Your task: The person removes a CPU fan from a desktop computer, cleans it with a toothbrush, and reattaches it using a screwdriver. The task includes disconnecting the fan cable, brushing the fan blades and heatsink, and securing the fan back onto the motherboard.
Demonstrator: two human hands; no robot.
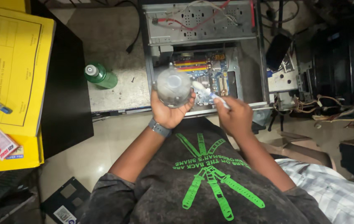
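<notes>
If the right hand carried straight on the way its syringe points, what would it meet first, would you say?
Probably the round grey cooler held in the left hand; the right hand's white syringe aims up-left at it, though depth is unclear.

Left hand [169, 108]: raised in front of the chest, palm turned up and away, fingers and thumb curled around something round, wrapped tight on its lower half.
Left wrist: bent back, a dark watch band around it.
Left arm: bare forearm runs from the lower left up toward the middle, elbow bent, dark sleeve at the upper arm.
Right hand [233, 113]: back of the hand toward the camera, fingers closed in a pinch on something thin that sticks out to the left.
Right wrist: straight.
Right arm: bare forearm slants from the lower right up to the hand.
Spacing: hands near, not touching.
</notes>
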